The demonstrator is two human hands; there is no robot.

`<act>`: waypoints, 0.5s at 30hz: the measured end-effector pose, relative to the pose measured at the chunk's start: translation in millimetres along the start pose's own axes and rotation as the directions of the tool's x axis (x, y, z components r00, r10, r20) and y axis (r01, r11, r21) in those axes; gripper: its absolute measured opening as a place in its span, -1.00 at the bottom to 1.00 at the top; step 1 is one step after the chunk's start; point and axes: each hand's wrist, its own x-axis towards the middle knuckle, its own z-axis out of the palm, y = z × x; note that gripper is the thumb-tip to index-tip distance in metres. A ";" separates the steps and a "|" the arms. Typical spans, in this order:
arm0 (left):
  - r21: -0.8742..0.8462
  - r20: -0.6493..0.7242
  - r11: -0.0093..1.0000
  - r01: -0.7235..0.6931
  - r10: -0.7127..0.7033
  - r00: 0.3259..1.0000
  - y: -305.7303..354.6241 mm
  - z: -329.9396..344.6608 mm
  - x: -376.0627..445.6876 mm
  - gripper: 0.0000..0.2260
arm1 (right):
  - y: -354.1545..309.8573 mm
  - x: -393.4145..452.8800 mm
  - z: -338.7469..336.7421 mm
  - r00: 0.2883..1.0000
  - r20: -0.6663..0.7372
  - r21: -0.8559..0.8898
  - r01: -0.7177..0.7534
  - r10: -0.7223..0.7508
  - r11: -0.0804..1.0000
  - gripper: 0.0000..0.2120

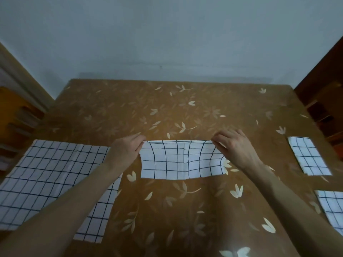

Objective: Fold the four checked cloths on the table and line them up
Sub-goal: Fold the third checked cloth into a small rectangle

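While both hands work at its far edge, the middle cloth [181, 160] lies half-folded in the centre of the brown leaf-patterned worktop [148, 108], its near edge flat and its far edge lifted into a taut line. The left hand [124, 151] has its fingers [138, 139] closed in a pinch on the far left corner, and the right hand [235, 147] pinches the far right corner the same way. At the left, an unfolded cloth [46, 175] lies spread flat, partly under the left forearm. Well apart at the right edge, a small folded cloth [309, 155] lies flat, and nearer on that side another folded cloth [332, 206] is cut off by the frame.
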 end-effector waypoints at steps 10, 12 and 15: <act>0.092 -0.055 0.986 -0.142 0.147 0.988 16.8 -8.7 -33.4 -0.79 | -24.8 -70.9 -14.4 0.982 -0.190 -0.075 -0.001 -0.013 0.997 -0.83; 0.086 -0.026 0.985 -0.151 0.154 0.988 22.1 4.7 -57.2 -0.68 | -32.6 -97.8 0.3 0.990 -0.139 -0.061 0.002 -0.010 0.998 -0.79; 0.061 0.072 0.992 -0.108 0.104 0.992 30.6 31.1 -96.0 -0.43 | -47.3 -138.9 29.0 0.999 -0.039 -0.023 -0.022 0.021 0.999 -0.74</act>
